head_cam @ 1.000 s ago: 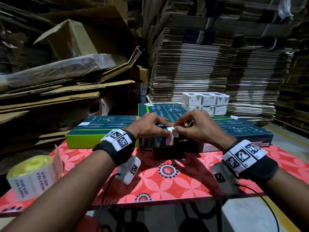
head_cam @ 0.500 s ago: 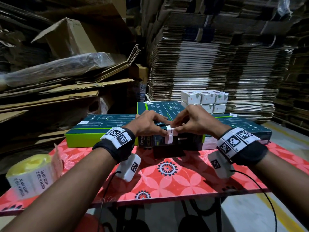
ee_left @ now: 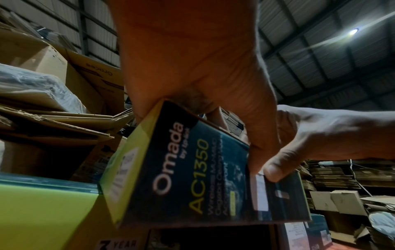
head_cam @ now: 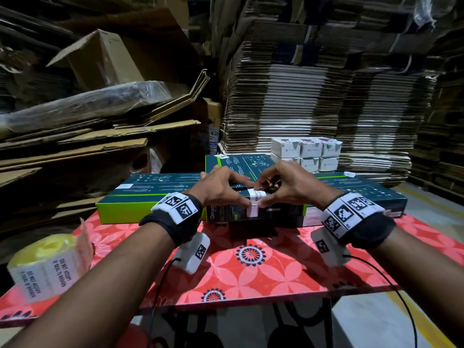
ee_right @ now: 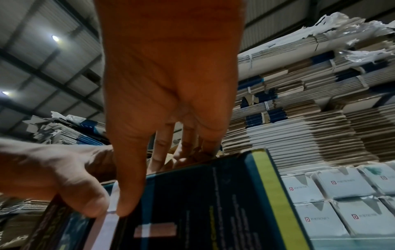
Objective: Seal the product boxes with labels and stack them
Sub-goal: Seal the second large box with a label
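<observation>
Head view shows tall stacks of flattened cardboard [head_cam: 313, 96] that fill the back of the room, and more loose cardboard sheets [head_cam: 75, 136] lean on the left side. In front of them stands a table with a red flower-pattern cover [head_cam: 251, 272]. On the far part of this table lie long dark teal boxes with green edges [head_cam: 140, 194], side by side, and behind them a group of small white boxes [head_cam: 306, 154] is stacked in two layers. At the near left corner of the table sits a yellow roll of seal labels [head_cam: 47, 264], with the words "DO NOT ACCEPT IF SEAL IS BROKEN" printed on them.

Near the middle of the table, just in front of the long boxes, is the dark Omada AC1350 product box [head_cam: 226, 214]. It stands on a black object that I cannot identify. Both hands are on the top of this box. The left hand [head_cam: 221, 187] reaches over the top edge of the box and its thumb presses on the front face. The right hand [head_cam: 288, 184] does the same from the other side, with the thumb tip down on the front face.

Between the two thumbs is one white seal label [head_cam: 256, 202]. It is folded over the top front edge of the box, one part on the top and one part on the front. The thumbs touch its two sides, very close together.
</observation>
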